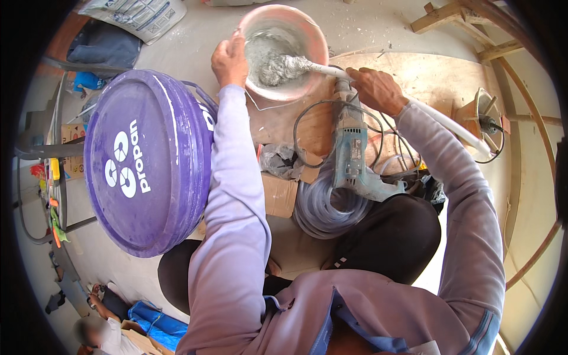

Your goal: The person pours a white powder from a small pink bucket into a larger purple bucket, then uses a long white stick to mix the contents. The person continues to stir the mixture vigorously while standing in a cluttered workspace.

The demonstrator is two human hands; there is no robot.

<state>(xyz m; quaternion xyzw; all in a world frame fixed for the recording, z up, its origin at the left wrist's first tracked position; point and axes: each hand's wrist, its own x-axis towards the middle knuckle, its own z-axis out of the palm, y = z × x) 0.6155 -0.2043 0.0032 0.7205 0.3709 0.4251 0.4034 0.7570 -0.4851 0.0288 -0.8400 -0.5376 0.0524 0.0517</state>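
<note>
My left hand (230, 61) grips the left rim of an orange-red plastic bucket (320, 40). Wet grey mortar or plaster (277, 69) coats its inside and clings in a lump to the end of a white pipe-like stick (432, 115). Around that stick, right of the bucket, my right hand (377, 88) is closed. The stick leans over the rim, its far end reaching down to the right past my forearm. Below the bucket lies a teal corded power drill (350, 151), its cable looped about it.
A purple lidded pail (146, 164) stands close by my left arm. Coiled clear hose (328, 208) and a small cardboard box (279, 193) lie before my knees. A cable reel (479, 115) and wooden framing (443, 17) are at right. Another person (104, 335) is at lower left.
</note>
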